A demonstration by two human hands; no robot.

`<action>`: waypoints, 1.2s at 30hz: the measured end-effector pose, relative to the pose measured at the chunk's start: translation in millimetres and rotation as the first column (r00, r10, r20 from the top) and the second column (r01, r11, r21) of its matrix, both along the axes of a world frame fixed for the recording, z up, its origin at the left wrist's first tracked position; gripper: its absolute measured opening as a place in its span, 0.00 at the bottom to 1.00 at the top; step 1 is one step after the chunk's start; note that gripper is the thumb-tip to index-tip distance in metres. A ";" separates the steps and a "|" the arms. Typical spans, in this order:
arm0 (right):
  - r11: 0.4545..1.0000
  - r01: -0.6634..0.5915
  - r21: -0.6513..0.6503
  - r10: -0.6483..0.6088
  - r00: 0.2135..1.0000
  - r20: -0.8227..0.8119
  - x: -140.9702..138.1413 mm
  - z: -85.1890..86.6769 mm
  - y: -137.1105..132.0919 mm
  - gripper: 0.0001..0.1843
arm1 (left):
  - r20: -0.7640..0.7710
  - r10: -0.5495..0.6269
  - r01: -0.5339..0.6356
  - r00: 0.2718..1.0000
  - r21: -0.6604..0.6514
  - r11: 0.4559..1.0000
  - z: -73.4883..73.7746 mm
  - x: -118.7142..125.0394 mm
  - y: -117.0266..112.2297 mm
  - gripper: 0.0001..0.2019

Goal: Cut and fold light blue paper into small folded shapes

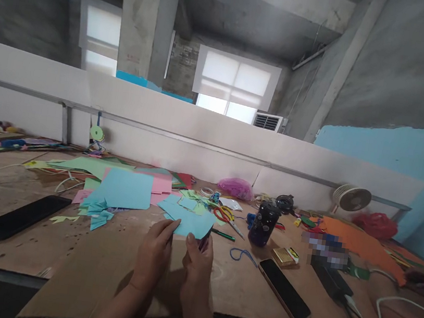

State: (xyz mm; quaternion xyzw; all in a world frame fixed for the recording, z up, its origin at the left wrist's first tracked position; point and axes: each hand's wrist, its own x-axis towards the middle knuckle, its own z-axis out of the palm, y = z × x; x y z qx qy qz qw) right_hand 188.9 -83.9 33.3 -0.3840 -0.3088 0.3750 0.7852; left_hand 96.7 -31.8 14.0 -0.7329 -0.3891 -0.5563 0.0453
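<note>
A piece of light blue paper (195, 224) is held up between my two hands, above a sheet of brown cardboard (90, 268). My left hand (154, 251) pinches its left edge between thumb and fingers. At the lower right edge, my right hand (196, 267) closes on the same paper, thumb on the near side. Something dark purplish shows by the right fingers, too hidden to name. Just behind lie more light blue and green paper pieces, red-and-yellow-handled scissors (223, 214) and a green pen (224, 235).
Left of my hands lie a large blue sheet (124, 189), blue scraps (97, 212) and a black tablet-like slab (19, 217). To the right stand a dark tumbler (264, 224), a phone (285, 291), a gold box (285, 256) and a black power strip (331, 278). A person's arm (396, 306) rests far right.
</note>
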 end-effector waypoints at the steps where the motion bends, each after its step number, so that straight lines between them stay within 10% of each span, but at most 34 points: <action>1: 1.000 -0.003 -0.013 0.002 0.999 -0.035 -1.4 -1.3 -0.9 0.23 | 0.001 -0.011 0.011 1.000 0.014 1.000 -2.8 -0.6 0.4 0.18; 10: 0.997 -0.014 -0.079 0.004 0.991 -0.133 13.8 -9.9 -0.9 0.24 | 0.244 -0.283 0.341 0.928 -0.244 0.908 -6.2 -5.6 -17.2 0.27; 14: 0.991 -0.039 -0.128 0.036 0.999 -0.031 27.4 -15.2 -3.2 0.19 | 0.655 -0.194 0.605 0.730 -0.489 0.628 7.0 -12.3 -20.1 0.30; 18: 0.989 -0.057 -0.139 0.061 0.998 0.031 32.0 -14.0 -7.8 0.19 | 0.738 -0.062 0.724 0.672 -0.637 0.264 17.5 -16.1 -15.0 0.26; 29: 0.961 -0.216 -0.171 0.243 0.957 0.159 53.9 -19.5 -14.8 0.18 | 0.720 -0.020 0.675 0.694 -0.640 0.368 13.7 -14.9 -12.0 0.19; 36: 0.902 -0.287 -0.322 0.385 0.874 0.298 70.4 -22.6 -22.2 0.24 | 0.749 0.051 0.695 0.661 -0.636 0.335 -4.6 -33.5 -7.1 0.19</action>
